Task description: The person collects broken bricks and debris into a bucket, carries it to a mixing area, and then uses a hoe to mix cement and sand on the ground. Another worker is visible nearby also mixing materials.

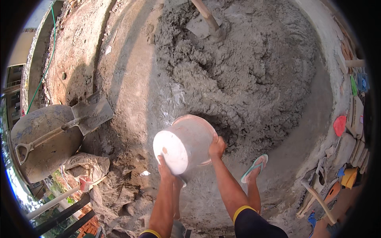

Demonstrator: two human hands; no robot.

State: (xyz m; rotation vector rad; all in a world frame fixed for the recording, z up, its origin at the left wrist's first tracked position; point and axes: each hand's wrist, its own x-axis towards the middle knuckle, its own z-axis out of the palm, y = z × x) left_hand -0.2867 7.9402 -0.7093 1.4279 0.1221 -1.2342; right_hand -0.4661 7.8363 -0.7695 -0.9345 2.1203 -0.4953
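Both of my hands hold a whitish plastic bucket (190, 139) smeared with grey, tilted well over, with its flat base towards the lower left and its mouth towards the wet mortar. My left hand (165, 169) grips the edge of the base, thumb on the bottom face. At the rim, my right hand (218, 146) has its fingers closed. The bucket's inside is hidden. A large heap of wet grey mortar (247, 71) spreads beyond it over the ground. In the heap's upper part stands a tool with a wooden handle (208, 17), its metal blade (202, 26) partly buried.
At the left, a shovel (92, 113) lies on a dirty rounded container (44, 142) beside a crumpled paper sack (86, 165) and a sand pile (116, 193). Stacked sacks (355, 116), a red object (339, 125) and a wooden-handled tool (320, 200) lie at the right. My sandalled foot (255, 169) is near the mortar.
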